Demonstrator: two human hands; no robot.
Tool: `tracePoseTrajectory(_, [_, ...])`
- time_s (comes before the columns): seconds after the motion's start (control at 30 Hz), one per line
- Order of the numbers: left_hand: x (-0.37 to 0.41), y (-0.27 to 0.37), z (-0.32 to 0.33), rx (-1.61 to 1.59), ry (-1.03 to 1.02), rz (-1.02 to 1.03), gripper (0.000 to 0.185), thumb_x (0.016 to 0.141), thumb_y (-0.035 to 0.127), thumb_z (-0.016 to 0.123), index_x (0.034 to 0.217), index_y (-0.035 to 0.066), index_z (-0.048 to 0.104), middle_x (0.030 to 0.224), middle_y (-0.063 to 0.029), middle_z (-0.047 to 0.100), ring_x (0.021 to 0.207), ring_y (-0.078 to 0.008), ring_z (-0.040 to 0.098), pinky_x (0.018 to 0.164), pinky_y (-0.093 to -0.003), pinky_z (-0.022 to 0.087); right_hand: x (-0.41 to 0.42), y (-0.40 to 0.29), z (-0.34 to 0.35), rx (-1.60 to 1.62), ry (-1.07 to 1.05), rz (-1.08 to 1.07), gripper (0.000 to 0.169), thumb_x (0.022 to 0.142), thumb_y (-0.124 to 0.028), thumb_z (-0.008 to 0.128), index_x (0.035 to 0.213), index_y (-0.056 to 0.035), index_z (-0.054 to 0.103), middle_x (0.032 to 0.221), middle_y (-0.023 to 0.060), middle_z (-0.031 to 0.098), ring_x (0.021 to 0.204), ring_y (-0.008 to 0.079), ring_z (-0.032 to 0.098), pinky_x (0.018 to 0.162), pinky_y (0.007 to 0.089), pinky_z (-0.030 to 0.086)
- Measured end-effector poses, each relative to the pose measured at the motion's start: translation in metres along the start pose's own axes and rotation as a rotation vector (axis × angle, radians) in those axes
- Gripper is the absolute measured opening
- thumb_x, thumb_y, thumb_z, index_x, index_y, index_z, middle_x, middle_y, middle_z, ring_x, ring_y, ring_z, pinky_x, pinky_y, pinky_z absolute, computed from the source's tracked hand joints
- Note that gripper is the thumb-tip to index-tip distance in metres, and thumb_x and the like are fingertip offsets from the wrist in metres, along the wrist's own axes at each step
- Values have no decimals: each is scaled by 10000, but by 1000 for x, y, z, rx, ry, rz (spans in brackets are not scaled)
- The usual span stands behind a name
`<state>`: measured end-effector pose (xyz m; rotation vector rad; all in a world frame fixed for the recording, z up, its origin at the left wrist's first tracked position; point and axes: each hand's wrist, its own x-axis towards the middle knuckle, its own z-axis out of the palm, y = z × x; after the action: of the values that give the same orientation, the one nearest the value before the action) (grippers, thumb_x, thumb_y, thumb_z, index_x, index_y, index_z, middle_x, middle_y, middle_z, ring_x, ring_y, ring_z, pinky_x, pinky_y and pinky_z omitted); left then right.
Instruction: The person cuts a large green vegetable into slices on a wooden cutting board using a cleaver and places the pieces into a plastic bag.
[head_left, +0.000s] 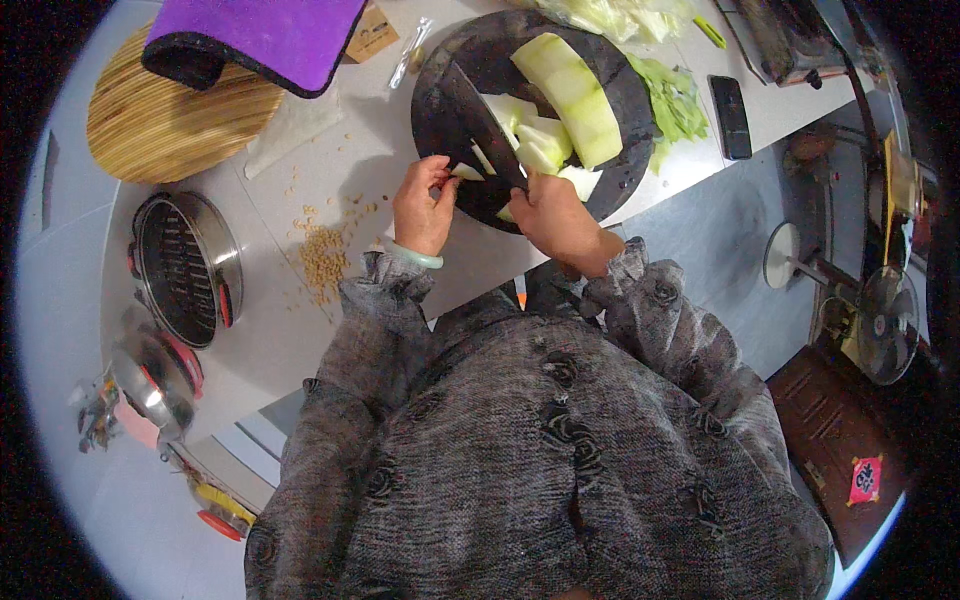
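A dark cleaver (484, 112) is gripped at its handle by my right hand (555, 217), its blade over a round black cutting board (442, 97). Pinched at the fingertips of my left hand (424, 206), near the board's left edge, is a small pale wedge of melon (468, 173); a thin pale strip (483, 159) lies beside it. Right of the blade are peeled chunks of pale green melon (541, 142), partly behind the blade and my right hand. A large curved slab of the same melon (574, 97) rests at the board's right side.
Soybeans (322, 255) are scattered on the table left of my left wrist. Farther left stand a steel steamer pot (225, 247) and a round woven lid (180, 112) with a purple mat (262, 37). Leafy greens (675, 101) and a phone (730, 118) lie right of the board.
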<state>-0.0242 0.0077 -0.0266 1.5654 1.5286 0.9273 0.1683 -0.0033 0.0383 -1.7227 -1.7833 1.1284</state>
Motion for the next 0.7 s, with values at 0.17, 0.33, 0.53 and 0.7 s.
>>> tracePoseTrajectory(0.17, [-1,1,-2,11,-14,15,238,820,-14,672,1049,7,612,971,-101,641,858,-204,645,766,-306,514,-11,-3,-8,-37,-40,5,287,855,-95,552,1100,55,542,713,303,596,702,470,613,624,499,504])
tracePoseTrajectory(0.33, [4,14,-8,152,0,146,145,809,29,673,945,19,621,935,-121,629,838,-290,625,735,-364,499,-17,-7,-13,-125,-100,-95,295,838,-69,543,1108,50,547,699,294,600,684,454,619,620,503,504])
tracePoseTrajectory(0.53, [4,16,-9,275,-15,337,133,793,42,679,921,48,641,934,-109,627,850,-338,605,730,-405,489,-8,-13,-21,-230,-198,-150,277,833,-69,537,1086,42,552,685,282,603,665,442,621,627,508,509])
tracePoseTrajectory(0.7, [7,11,-11,304,-63,336,144,809,50,671,951,43,650,938,-124,625,876,-339,600,741,-393,489,-3,-13,-22,-270,-249,-142,259,832,-72,540,1064,42,552,676,276,602,654,446,617,631,511,511])
